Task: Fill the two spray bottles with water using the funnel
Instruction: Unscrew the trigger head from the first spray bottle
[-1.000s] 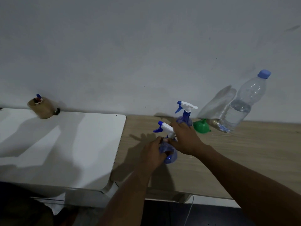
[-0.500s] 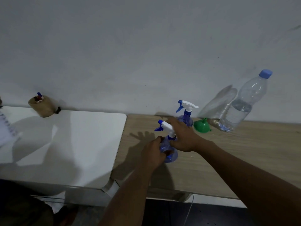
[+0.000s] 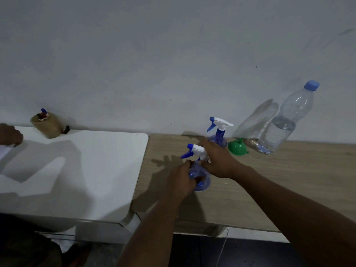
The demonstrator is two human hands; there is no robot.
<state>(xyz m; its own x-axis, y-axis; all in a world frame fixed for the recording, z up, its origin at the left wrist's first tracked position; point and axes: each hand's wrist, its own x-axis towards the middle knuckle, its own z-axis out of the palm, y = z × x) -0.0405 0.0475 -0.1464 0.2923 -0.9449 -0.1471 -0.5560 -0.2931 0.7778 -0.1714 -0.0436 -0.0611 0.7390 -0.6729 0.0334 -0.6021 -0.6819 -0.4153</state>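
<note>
A small blue spray bottle [image 3: 202,182] stands on the wooden table [image 3: 269,189] in front of me. My left hand [image 3: 181,180] grips its round body. My right hand [image 3: 217,160] grips its white and blue trigger head [image 3: 194,150] from above. The second blue spray bottle [image 3: 218,136] stands behind, near the wall, untouched. A green funnel [image 3: 236,147] lies mouth down to its right. A large clear water bottle [image 3: 283,124] with a blue cap, partly full, stands by the wall at the right.
A white table [image 3: 77,170] adjoins the wooden one on the left. A tan cup [image 3: 47,125] with markers stands at its back. Another person's hand [image 3: 9,136] shows at the far left edge. A white cable [image 3: 223,245] hangs below the wooden table.
My right hand has shifted round the trigger head while my left hand keeps hold of the bottle body. Another person's hand has come into view at the far left.
</note>
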